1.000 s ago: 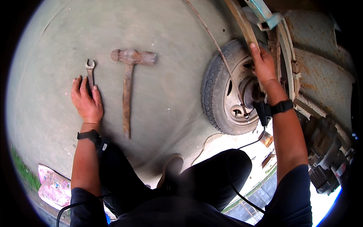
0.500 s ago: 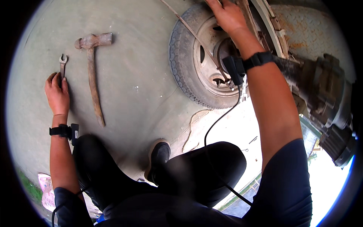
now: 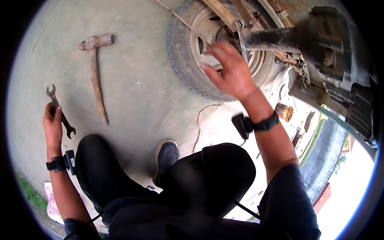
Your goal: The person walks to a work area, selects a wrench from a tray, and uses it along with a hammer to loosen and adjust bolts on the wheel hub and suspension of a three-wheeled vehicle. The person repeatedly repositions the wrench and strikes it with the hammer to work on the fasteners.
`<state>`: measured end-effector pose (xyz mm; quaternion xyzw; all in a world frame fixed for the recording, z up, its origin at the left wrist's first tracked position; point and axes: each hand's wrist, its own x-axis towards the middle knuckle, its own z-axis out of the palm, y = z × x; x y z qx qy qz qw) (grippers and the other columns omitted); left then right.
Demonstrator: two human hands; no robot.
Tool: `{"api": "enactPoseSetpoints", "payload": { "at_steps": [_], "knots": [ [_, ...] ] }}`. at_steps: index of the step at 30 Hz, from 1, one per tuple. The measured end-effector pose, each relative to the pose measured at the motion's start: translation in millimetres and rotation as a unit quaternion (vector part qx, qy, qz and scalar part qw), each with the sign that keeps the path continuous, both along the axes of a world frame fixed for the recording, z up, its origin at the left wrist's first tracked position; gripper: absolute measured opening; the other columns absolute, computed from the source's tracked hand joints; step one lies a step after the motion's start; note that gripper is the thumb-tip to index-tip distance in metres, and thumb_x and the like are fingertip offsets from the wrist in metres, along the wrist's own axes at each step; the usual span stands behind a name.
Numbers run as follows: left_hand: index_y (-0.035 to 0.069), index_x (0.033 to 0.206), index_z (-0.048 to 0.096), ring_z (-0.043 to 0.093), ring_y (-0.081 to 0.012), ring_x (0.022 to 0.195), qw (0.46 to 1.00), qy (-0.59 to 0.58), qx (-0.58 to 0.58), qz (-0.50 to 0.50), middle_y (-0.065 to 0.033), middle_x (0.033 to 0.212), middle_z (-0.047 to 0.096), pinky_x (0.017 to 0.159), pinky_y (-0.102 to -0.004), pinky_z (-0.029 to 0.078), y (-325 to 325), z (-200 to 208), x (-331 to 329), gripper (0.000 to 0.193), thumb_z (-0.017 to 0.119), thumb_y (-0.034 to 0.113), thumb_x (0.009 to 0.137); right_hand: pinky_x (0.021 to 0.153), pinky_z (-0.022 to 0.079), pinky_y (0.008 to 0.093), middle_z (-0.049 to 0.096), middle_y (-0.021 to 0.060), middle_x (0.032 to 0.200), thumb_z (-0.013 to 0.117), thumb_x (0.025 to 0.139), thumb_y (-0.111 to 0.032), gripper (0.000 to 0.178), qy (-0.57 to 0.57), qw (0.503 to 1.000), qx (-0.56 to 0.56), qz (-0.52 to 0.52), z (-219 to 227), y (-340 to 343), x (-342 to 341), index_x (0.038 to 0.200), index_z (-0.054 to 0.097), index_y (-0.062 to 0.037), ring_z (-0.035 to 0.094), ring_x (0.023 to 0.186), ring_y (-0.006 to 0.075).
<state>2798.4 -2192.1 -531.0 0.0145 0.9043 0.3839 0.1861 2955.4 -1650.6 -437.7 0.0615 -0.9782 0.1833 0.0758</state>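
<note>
Pinched in my left hand (image 3: 53, 130) is a double open-ended wrench (image 3: 65, 121), raised off the concrete, one jaw above my fingers and one below. My right hand (image 3: 234, 74) is in front of the wheel (image 3: 176, 60), fingers and thumb apart, with nothing seen in it. Just beyond it, a shiny ring-ended wrench (image 3: 241, 36) stands against the axle and leaf springs. Its lower end is hidden by my hand; I cannot tell whether they touch. On the floor between my hands lies a ball-peen hammer (image 3: 95, 74) with a wooden handle.
A dark axle tube (image 3: 272, 40) and bulky housing (image 3: 336, 52) fill the upper right. A thin rod (image 3: 180, 19) slants across the tyre. A rusty can (image 3: 284, 112) stands beyond my right wrist; a cord (image 3: 199, 120) lies on the floor near my shoe (image 3: 167, 156).
My left hand has lifted the open-ended wrench and drawn it nearer. My right hand has come down and back from the top of the wheel, uncovering the ring-ended wrench.
</note>
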Motion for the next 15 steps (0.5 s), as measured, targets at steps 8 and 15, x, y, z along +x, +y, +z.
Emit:
{"api": "enactPoseSetpoints", "payload": {
  "at_steps": [8, 15],
  "knots": [
    [0.008, 0.118, 0.059, 0.054, -0.0106, 0.091, 0.89, -0.224, 0.368, 0.151, 0.0004, 0.096, 0.059, 0.084, -0.0269, 0.044, 66, 62, 7, 0.024, 0.059, 0.022, 0.098, 0.077, 0.05, 0.0389, 0.062, 0.0159, 0.1, 0.077, 0.083, -0.025, 0.039, 0.042, 0.943, 0.014, -0.331, 10, 39, 103, 0.112, 0.061, -0.0043, 0.062, 0.087, 0.0284],
    [0.008, 0.104, 0.06, 0.061, -0.0146, 0.077, 0.763, -0.535, 0.352, 0.087, -0.0029, 0.088, 0.062, 0.071, -0.0285, 0.051, 168, 68, 120, 0.015, 0.063, 0.019, 0.095, 0.08, 0.051, 0.0339, 0.071, 0.0121, 0.093, 0.072, 0.086, -0.034, 0.048, -0.04, 0.891, -0.177, -0.415, -11, 32, 77, 0.121, 0.059, -0.0033, 0.065, 0.083, 0.0221]
  ]
}}
